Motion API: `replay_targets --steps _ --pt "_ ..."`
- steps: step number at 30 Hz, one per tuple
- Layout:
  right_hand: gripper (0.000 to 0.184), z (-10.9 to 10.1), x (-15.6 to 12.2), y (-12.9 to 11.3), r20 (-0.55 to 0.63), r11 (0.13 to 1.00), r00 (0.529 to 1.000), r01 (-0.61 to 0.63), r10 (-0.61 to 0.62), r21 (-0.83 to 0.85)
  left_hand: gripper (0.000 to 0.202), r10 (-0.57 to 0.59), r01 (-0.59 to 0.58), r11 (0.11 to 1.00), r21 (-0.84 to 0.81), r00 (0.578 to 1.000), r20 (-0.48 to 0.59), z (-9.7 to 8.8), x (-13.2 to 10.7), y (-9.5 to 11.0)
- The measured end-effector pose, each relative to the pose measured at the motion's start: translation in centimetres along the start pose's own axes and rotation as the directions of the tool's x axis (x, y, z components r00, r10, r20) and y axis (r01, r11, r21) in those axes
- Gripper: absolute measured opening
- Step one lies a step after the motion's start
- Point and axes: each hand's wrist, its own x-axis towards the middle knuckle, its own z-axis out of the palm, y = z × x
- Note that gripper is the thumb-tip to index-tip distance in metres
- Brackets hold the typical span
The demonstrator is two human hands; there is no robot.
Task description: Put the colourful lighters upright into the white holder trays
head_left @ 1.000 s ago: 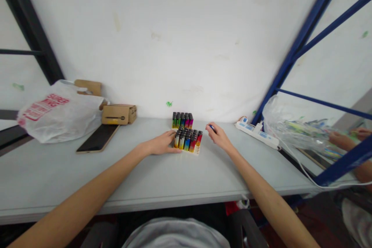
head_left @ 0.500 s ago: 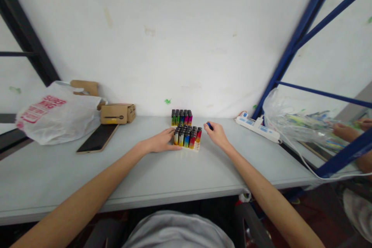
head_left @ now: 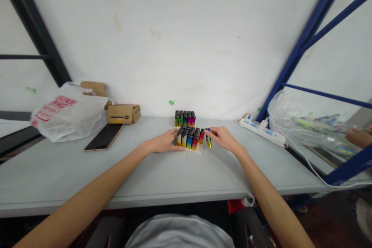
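Observation:
A pale tray (head_left: 200, 149) stands on the table with several upright lighters (head_left: 189, 141) in it, black-topped, with yellow, blue and red bodies. My left hand (head_left: 165, 142) grips the left side of this tray, thumb along the front and fingers behind, partly hidden. Just right of the tray, my right hand (head_left: 223, 138) pinches a blue-and-yellow lighter (head_left: 209, 142) by its upper part; it hangs nearly upright, beside the tray's slots at the right front. Behind stands a second group of lighters (head_left: 185, 118), green through blue to magenta.
A white plastic bag (head_left: 72, 114), a cardboard box (head_left: 123, 114) and a dark phone-like slab (head_left: 104, 137) lie to the left. On the right are a power strip (head_left: 263, 131), its cable, and a blue metal frame (head_left: 293, 62). Another person's hand (head_left: 359, 136) shows beyond the frame.
My right hand has turned, bringing the lighter's blue-and-yellow body into view, pointing down close to the tray. My left hand stays at the tray. The whole view has shifted slightly.

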Motion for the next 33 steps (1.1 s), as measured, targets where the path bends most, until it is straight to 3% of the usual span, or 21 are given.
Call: replay_targets --steps 5,12,17,23,26,30,33 --pt "0.055 0.1 -0.5 0.0 0.09 0.974 0.996 -0.038 0.018 0.222 0.084 -0.003 0.003 1.0 0.007 1.0 0.007 0.2 0.1 -0.4" --pt "0.044 1.1 -0.2 0.2 0.13 0.987 0.991 -0.015 -0.006 0.157 0.085 0.007 -0.007 1.0 0.002 1.0 -0.005 0.4 0.1 -0.5" --pt "0.042 1.4 -0.2 0.0 0.15 0.966 0.988 0.0 -0.04 0.257 0.084 0.016 -0.016 1.0 0.014 1.0 -0.003 0.4 0.1 -0.5" --pt "0.046 1.2 -0.3 0.3 0.163 0.983 0.986 -0.053 0.024 0.175 0.084 0.014 -0.014 1.0 0.02 1.0 -0.009 0.4 0.1 -0.4" --pt "0.042 1.3 -0.3 0.4 0.178 0.989 0.984 -0.019 -0.007 0.144 0.084 0.016 -0.016 0.999 0.028 1.0 -0.006 0.4 0.1 -0.4" --pt "0.037 1.7 -0.2 0.2 0.285 0.998 0.958 0.028 -0.043 0.058 0.086 -0.003 0.003 0.999 0.036 1.0 0.002 0.5 0.2 -0.3" --pt "0.041 1.5 -0.3 0.1 0.337 0.997 0.941 -0.007 -0.019 0.075 0.085 -0.011 0.011 1.0 0.016 1.0 -0.004 0.4 0.2 -0.2"
